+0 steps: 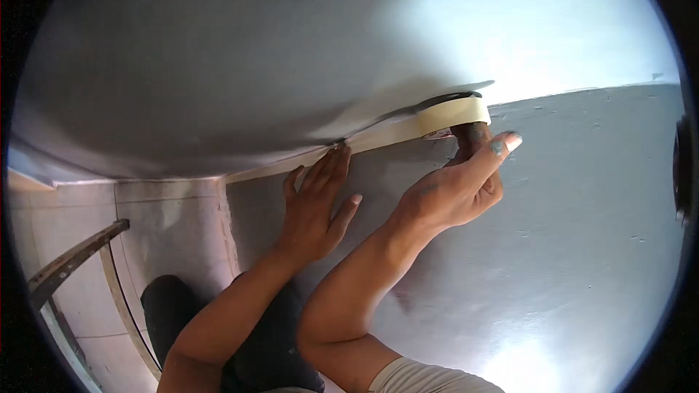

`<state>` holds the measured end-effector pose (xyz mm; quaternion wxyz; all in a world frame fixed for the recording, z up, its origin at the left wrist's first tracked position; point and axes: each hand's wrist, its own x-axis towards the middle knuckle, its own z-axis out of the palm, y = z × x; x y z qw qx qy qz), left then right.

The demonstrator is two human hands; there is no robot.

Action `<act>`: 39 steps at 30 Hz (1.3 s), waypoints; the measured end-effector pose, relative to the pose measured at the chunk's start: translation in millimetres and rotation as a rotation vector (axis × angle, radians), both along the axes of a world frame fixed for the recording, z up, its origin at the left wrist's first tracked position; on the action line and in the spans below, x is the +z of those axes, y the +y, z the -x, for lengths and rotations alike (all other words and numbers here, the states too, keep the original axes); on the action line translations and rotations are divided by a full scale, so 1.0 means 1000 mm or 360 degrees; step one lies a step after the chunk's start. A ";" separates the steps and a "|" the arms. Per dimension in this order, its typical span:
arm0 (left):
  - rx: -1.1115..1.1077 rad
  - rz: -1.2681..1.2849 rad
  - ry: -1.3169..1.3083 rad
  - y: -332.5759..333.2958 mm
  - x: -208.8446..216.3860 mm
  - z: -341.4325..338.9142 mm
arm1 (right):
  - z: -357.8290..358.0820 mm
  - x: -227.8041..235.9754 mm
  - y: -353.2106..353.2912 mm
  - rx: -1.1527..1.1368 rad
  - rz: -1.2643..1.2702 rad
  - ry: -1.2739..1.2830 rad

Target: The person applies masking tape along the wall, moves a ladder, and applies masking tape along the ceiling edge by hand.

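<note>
Right hand (448, 195) grasping tape roll (457, 113), left hand (315, 207) unclenched against tape strip (386, 135); uneven tension might skew it.

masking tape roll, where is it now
In the head view, the masking tape roll sits above and right of centre, in the right hand, its unrolled strip running left past the left hand.

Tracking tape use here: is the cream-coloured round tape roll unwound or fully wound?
Partly unwound: a flat cream strip runs leftward from the roll.
</note>
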<state>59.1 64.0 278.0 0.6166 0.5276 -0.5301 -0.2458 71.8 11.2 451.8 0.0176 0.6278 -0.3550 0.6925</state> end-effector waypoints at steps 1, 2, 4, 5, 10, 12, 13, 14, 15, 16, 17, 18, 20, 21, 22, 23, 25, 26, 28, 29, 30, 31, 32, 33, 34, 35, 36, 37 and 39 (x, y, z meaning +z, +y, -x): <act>0.0003 0.0010 0.0047 0.000 0.000 0.001 | 0.002 0.001 -0.002 0.0008 0.0030 -0.0010; 0.0005 0.0020 0.0096 0.000 0.000 0.002 | 0.004 0.001 -0.003 0.0017 0.0060 -0.0019; -0.0009 0.0024 0.0080 0.001 0.001 -0.001 | 0.009 0.002 -0.003 -0.0058 0.0039 0.0171; -0.0022 0.0012 0.0079 0.001 0.000 -0.002 | 0.008 0.002 -0.002 -0.0057 0.0049 0.0152; -0.0050 0.0050 0.0043 -0.003 -0.001 -0.003 | -0.006 0.001 -0.002 -0.0143 0.0000 0.0113; -0.0083 0.0048 0.0033 -0.004 -0.001 -0.003 | -0.006 -0.001 -0.003 -0.0175 -0.0027 0.0122; -0.0093 0.0036 0.0050 -0.004 0.000 -0.004 | -0.006 0.000 -0.004 -0.0203 -0.0054 0.0159; -0.0104 0.0022 0.0064 -0.004 0.001 -0.005 | -0.007 0.000 -0.004 -0.0221 -0.0038 0.0123; -0.0132 -0.0005 0.0031 -0.002 0.004 -0.006 | -0.008 0.001 -0.006 -0.0210 -0.0039 0.0082; -0.0137 0.0007 -0.0012 -0.004 0.001 -0.006 | -0.012 0.000 -0.005 -0.0184 -0.0044 0.0037; -0.0157 -0.0113 -0.0094 -0.010 -0.008 -0.002 | -0.015 -0.001 -0.005 -0.0205 -0.0043 -0.0013; -0.0172 -0.0234 -0.0176 -0.015 -0.018 0.001 | -0.017 0.001 -0.003 -0.0212 -0.0034 -0.0058; -0.0168 -0.0166 -0.0182 -0.013 -0.010 -0.001 | -0.013 0.001 -0.001 -0.0050 -0.0174 -0.0102; -0.0176 -0.0159 -0.0226 -0.009 -0.004 -0.002 | -0.013 0.000 -0.004 -0.0030 -0.0145 -0.0149; -0.0171 -0.0158 -0.0260 -0.008 0.000 -0.004 | -0.014 0.000 -0.005 0.0004 -0.0121 -0.0203; -0.0166 -0.0158 -0.0295 -0.007 0.003 -0.006 | -0.016 0.000 -0.005 0.0020 -0.0138 -0.0244; -0.0248 -0.0191 0.0153 -0.010 -0.002 -0.004 | -0.016 0.003 -0.004 0.0030 -0.0144 -0.0300; -0.0279 -0.0196 0.0302 -0.009 0.001 -0.004 | -0.014 0.005 -0.004 0.0029 -0.0158 -0.0298; -0.0348 -0.0182 0.0414 -0.006 0.002 -0.007 | -0.013 0.007 -0.003 0.0030 -0.0173 -0.0307; -0.0366 -0.0180 0.0449 -0.005 0.000 -0.009 | -0.014 0.005 -0.004 0.0070 -0.0156 -0.0341; -0.0330 -0.0125 0.0166 -0.009 -0.012 -0.008 | -0.015 0.003 -0.004 0.0109 -0.0141 -0.0372; -0.0303 -0.0118 0.0030 -0.007 -0.015 -0.011 | -0.014 0.001 -0.004 0.0118 -0.0159 -0.0375; -0.0274 -0.0102 -0.0111 -0.006 -0.016 -0.014 | -0.013 0.000 -0.005 0.0091 -0.0139 -0.0338; -0.0293 -0.0054 -0.0131 -0.005 -0.017 -0.018 | -0.012 -0.002 -0.006 0.0066 -0.0121 -0.0298; -0.0315 -0.0012 -0.0141 -0.002 -0.011 -0.021 | -0.011 -0.003 -0.008 0.0075 -0.0151 -0.0287; -0.0308 -0.0012 -0.0092 0.002 -0.002 -0.024 | -0.010 -0.003 -0.011 0.0037 -0.0038 -0.0234; -0.0314 -0.0025 -0.0064 0.000 -0.002 -0.020 | -0.006 -0.003 -0.015 -0.0016 0.0091 -0.0166; -0.0327 -0.0015 -0.0066 -0.002 -0.002 -0.015 | -0.002 -0.002 -0.017 -0.0114 0.0097 -0.0092; -0.0317 -0.0030 -0.0065 -0.004 -0.002 -0.018 | -0.003 -0.002 -0.022 -0.0141 0.0198 0.0004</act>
